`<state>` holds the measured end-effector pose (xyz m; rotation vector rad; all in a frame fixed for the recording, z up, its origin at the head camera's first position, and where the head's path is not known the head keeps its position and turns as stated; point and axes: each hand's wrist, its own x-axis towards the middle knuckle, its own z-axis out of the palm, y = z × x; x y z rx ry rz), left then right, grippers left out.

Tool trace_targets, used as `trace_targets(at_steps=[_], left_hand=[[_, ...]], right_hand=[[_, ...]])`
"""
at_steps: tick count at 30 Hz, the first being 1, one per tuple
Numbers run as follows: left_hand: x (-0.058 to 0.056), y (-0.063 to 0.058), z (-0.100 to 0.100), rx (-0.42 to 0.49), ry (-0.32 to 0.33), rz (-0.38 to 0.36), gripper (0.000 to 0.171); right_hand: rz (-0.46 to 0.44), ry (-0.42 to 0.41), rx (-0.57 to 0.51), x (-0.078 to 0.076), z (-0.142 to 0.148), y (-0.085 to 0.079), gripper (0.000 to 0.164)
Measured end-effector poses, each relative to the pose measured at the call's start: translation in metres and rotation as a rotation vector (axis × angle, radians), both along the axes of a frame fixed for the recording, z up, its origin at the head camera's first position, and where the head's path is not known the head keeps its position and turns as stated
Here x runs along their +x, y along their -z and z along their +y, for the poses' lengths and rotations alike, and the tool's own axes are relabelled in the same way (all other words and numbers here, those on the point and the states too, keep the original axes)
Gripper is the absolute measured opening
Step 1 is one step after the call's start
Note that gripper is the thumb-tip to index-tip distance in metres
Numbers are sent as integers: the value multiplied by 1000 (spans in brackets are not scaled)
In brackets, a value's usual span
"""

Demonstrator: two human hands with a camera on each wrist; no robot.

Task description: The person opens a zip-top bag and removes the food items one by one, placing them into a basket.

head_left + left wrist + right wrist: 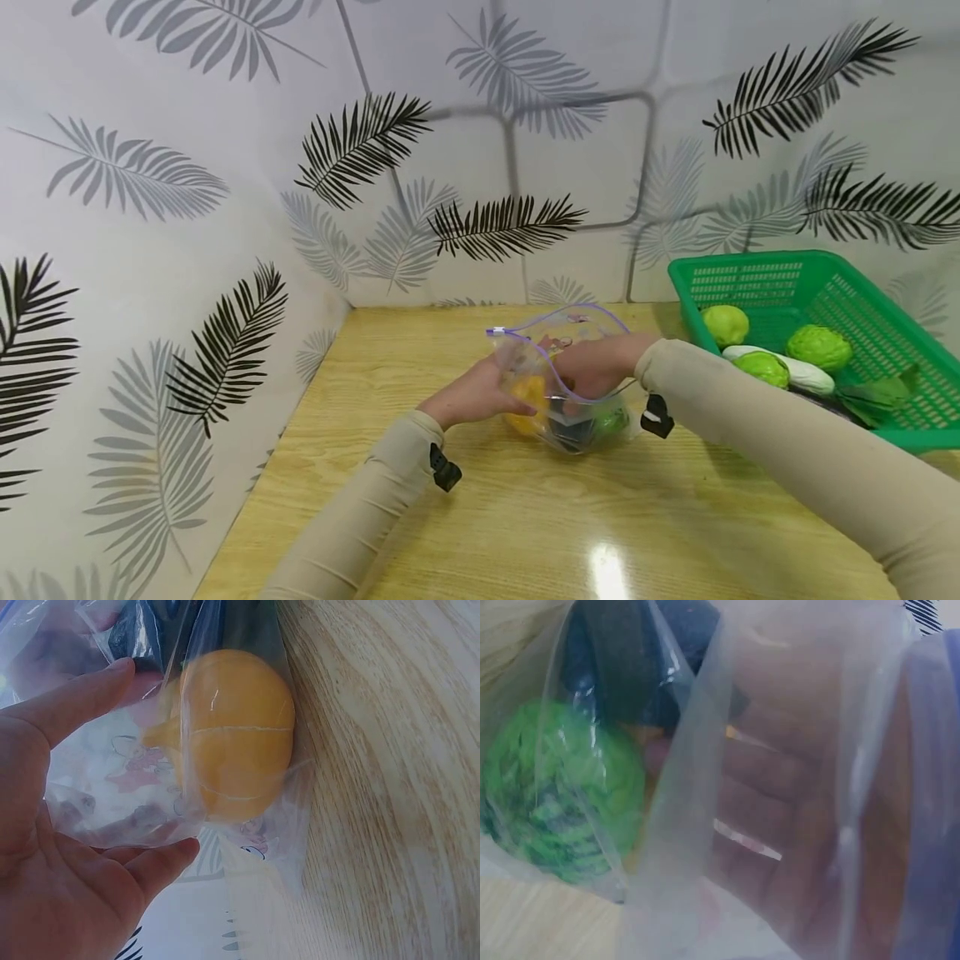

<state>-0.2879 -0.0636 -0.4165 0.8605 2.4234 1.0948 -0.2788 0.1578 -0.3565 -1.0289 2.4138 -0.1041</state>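
A clear zip bag with a purple zip edge and a white slider stands open-mouthed on the table. Through the plastic show an orange pumpkin, a dark, blackish rounded vegetable and a leafy green ball-shaped vegetable. My left hand holds the bag's left side, thumb in front and fingers behind, near the pumpkin. My right hand reaches through the mouth into the bag. Its fingers look straight through the cloudy plastic, with gaps between them, beside the dark vegetable; some fingertips are hidden.
To the right stands a green plastic basket with a yellow-green fruit, a long white vegetable, green leafy balls and dark and leafy pieces. A leaf-patterned wall covering rises behind the wooden table.
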Motion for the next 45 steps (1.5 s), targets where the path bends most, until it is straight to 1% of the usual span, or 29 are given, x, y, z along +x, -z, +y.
trace_targets(at_steps=[3, 5, 9, 11, 13, 16, 19, 21, 24, 26, 28, 32, 35, 38, 39, 40, 42, 45], left_hand=[[-1, 0, 0, -2, 10, 7, 106], [-2, 1, -1, -7, 6, 2, 107], [-1, 0, -3, -11, -6, -3, 107], [-1, 0, -4, -15, -13, -1, 107], [-1, -1, -4, -17, -14, 0, 108], [0, -1, -6, -20, -19, -4, 110], [1, -1, -8, -24, -26, -19, 111], [2, 0, -9, -27, -32, -33, 112], [2, 1, -8, -30, -29, -39, 112], [1, 2, -5, -29, -18, -24, 112], [-1, 2, -2, -28, -2, 2, 112], [-4, 0, 3, -25, 19, 45, 113], [-6, -2, 3, -23, 8, 63, 112], [-6, -1, 0, -14, -9, 66, 111], [-6, -1, -1, -15, -14, 61, 111], [-5, -1, -2, -9, -15, 52, 111], [-3, 0, -4, -7, -12, 34, 112], [0, 1, -9, -22, -17, 31, 112]], right_hand=[[1, 18, -9, 1, 1, -1, 31], [10, -8, -33, 2, 2, -3, 25], [21, -51, -99, 4, 5, -7, 28], [15, -56, -127, 5, 6, -8, 30], [32, -61, -172, 5, 8, -9, 30], [85, -79, -234, 5, 8, -11, 24], [189, -88, -273, 6, 11, -14, 23], [253, -59, -276, 9, 14, -18, 22], [324, 13, -297, 18, 23, -29, 34], [358, 69, -320, 27, 32, -39, 34], [379, 108, -355, 38, 44, -52, 37], [477, 141, -420, 59, 73, -74, 41], [588, 153, -461, 68, 97, -85, 46], [687, 223, -483, 74, 125, -90, 50], [719, 257, -480, 76, 135, -90, 51], [731, 296, -472, 78, 146, -90, 51], [738, 376, -436, 82, 167, -85, 50], [695, 466, -333, 82, 192, -74, 46]])
